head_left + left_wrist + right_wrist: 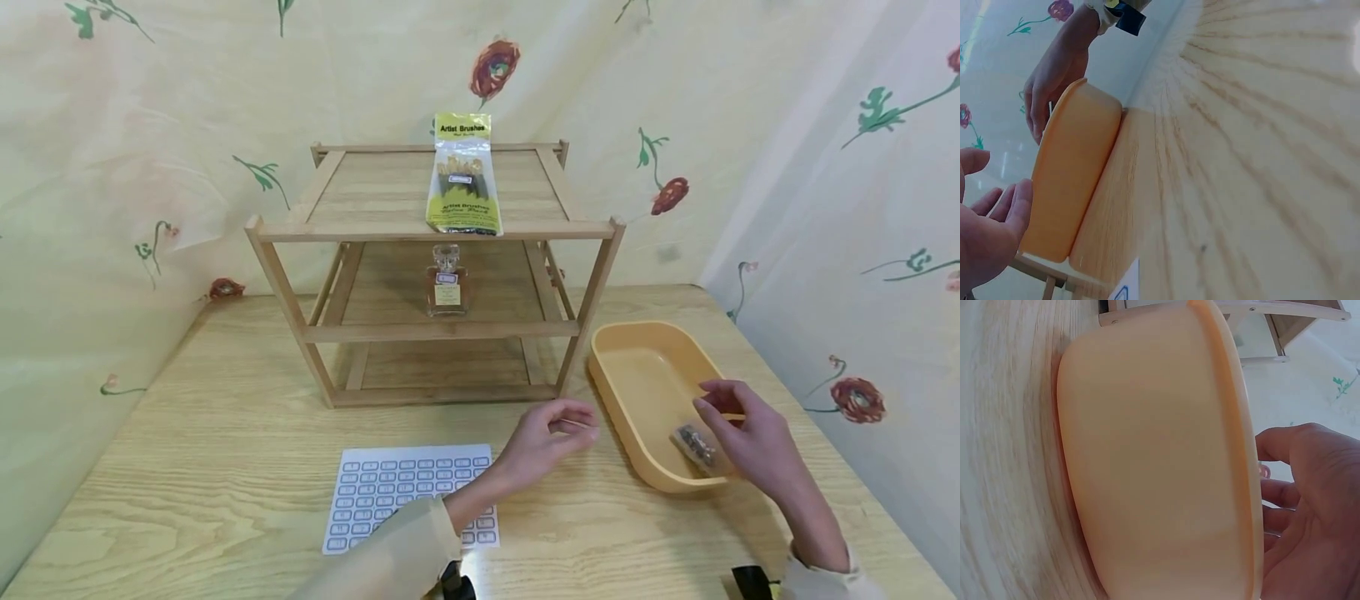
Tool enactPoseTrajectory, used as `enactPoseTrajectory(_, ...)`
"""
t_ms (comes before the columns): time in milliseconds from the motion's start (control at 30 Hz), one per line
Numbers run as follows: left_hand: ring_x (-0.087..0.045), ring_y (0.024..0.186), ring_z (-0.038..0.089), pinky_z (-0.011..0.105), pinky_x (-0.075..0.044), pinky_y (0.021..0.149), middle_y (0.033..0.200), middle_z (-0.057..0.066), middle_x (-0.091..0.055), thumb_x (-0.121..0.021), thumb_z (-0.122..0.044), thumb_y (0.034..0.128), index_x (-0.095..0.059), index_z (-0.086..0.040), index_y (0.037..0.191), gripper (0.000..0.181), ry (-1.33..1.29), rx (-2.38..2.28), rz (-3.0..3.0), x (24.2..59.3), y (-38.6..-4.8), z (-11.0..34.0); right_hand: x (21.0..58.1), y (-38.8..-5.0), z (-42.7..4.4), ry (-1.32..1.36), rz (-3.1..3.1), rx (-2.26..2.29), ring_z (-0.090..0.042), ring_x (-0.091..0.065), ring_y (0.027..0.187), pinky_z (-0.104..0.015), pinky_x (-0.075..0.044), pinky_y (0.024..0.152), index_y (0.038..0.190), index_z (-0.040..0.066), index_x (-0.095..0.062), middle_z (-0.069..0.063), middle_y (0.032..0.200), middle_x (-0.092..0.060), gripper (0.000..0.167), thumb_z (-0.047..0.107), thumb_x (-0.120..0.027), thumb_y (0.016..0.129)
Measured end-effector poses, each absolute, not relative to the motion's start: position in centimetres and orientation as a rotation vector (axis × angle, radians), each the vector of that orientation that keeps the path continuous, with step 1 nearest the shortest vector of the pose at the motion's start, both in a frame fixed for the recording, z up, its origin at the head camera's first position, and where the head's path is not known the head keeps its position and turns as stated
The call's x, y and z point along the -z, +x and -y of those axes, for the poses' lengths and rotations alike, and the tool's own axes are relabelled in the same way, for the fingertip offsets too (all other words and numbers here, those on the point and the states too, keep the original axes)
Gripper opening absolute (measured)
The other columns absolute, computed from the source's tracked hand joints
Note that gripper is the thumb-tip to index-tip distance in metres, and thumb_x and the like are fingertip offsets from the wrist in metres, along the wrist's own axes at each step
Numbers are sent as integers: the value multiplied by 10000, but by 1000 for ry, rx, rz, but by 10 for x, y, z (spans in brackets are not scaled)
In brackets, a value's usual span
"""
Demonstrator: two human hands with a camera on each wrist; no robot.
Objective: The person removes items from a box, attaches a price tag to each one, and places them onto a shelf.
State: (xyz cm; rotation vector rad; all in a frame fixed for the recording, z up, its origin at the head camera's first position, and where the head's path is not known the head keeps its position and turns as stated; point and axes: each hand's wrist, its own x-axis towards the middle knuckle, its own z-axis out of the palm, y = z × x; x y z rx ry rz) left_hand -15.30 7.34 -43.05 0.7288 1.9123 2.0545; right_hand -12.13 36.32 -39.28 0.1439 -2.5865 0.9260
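In the head view my left hand [543, 437] hovers over the table between the label sheet and the tray, fingers loosely bent. The left wrist view shows nothing held in that hand [991, 237]. My right hand [753, 437] is above the right rim of the yellow-orange tray [626, 400], its thumb and fingers bent and apart. No held thing is plain in it. Just left of and below that hand, a small clear packet of dark and metallic bits [695, 448] lies in the tray. The right wrist view has the tray's wall [1154, 456] hiding the packet.
A wooden rack [442, 331] stands at the back. On its top lies an Artist Brushes pack [463, 204]; a perfume bottle [447, 287] with a small label stands on the middle shelf. A sheet of numbered labels [375, 492] lies partly under my left forearm.
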Motion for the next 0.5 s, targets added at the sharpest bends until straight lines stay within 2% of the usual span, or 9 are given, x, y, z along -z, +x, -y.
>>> enactPoseTrajectory(333,-656,946,35,223,-550,836,1162,104,-711,-718,-88,953,-655,50,1264,346,675,-2076,-1838,434,-150,-87,391,-119,-369,123,2695,-871,183,-448,880,-20,-409,703,1242,-115,-586,-244,1047,-667,303,76,-663,1018)
enactPoseTrajectory(433,-660,937,31,224,-556,821,1152,92,-717,-716,-90,954,-651,55,1268,351,671,-2087,-1817,436,-150,-90,389,-119,-371,129,2724,-848,134,-493,883,-21,-409,705,1246,-118,-587,-248,1047,-674,319,95,-664,1021)
enactPoseTrajectory(500,-665,932,34,227,-561,812,1143,75,-721,-716,-95,954,-649,49,1276,359,668,-2089,-1808,437,-150,-92,388,-119,-372,126,2745,-833,14,-584,894,-29,-413,699,1249,-120,-588,-244,1041,-680,330,109,-666,1023)
